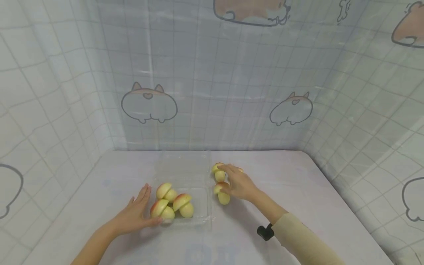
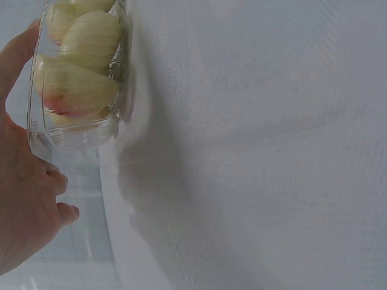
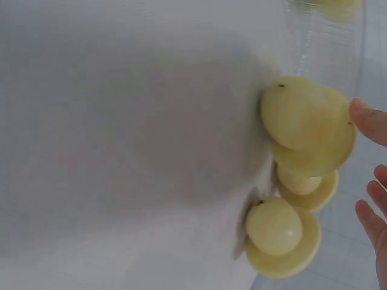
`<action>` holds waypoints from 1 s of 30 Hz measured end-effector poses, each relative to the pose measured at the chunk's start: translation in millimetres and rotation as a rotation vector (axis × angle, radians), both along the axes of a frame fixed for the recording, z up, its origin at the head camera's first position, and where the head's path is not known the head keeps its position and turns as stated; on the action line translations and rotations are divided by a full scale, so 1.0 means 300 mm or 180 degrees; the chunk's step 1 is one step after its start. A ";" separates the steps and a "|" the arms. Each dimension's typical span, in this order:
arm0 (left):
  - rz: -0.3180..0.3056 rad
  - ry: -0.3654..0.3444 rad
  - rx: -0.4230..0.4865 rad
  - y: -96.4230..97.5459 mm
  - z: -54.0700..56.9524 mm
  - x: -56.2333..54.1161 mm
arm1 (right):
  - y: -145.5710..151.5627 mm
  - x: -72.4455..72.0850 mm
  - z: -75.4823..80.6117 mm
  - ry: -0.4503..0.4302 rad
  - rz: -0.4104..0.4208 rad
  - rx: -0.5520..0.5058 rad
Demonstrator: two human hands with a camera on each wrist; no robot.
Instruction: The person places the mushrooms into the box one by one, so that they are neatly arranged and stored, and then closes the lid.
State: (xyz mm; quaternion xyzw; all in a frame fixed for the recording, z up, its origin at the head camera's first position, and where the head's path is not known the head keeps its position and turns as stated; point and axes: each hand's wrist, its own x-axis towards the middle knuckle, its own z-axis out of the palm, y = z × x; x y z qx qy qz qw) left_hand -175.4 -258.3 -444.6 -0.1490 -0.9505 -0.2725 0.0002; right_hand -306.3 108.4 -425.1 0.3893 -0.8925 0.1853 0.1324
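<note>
My left hand (image 1: 135,214) is at the near left corner of a clear plastic box (image 1: 202,198), its thumb against the near side and its fingers spread along the left. Inside the box sit three yellow mushroom-shaped pieces with red-tinged caps, one being the mushroom-shaped piece (image 1: 183,206) on the right. Over more such pieces to the right of the box reaches my right hand (image 1: 241,184). In the right wrist view its thumb touches the cap of the nearest mushroom-shaped piece (image 3: 293,115), fingers spread apart. A further piece (image 1: 240,170) is mostly hidden behind this hand.
The box's clear lid (image 1: 182,165) lies folded back behind it on the white tabletop (image 1: 281,176). Gridded curtain-like walls (image 1: 212,92) with cartoon animals close in the back and both sides. A small black device (image 1: 265,232) is by the right wrist.
</note>
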 end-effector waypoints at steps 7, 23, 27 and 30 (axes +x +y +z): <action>-0.0019 -0.0009 -0.0021 0.003 0.008 0.003 | 0.000 0.002 -0.034 -0.0157 -0.0062 0.0256; -0.0046 0.0011 -0.0031 -0.001 0.012 -0.004 | 0.004 0.042 -0.073 -0.0190 0.0088 0.0463; -0.0025 -0.0028 -0.0007 -0.002 0.010 -0.006 | 0.015 0.051 -0.092 -0.0141 0.0135 0.0461; -0.0020 -0.0021 -0.0014 -0.004 0.006 -0.008 | 0.023 0.054 -0.104 -0.0102 0.0209 0.0429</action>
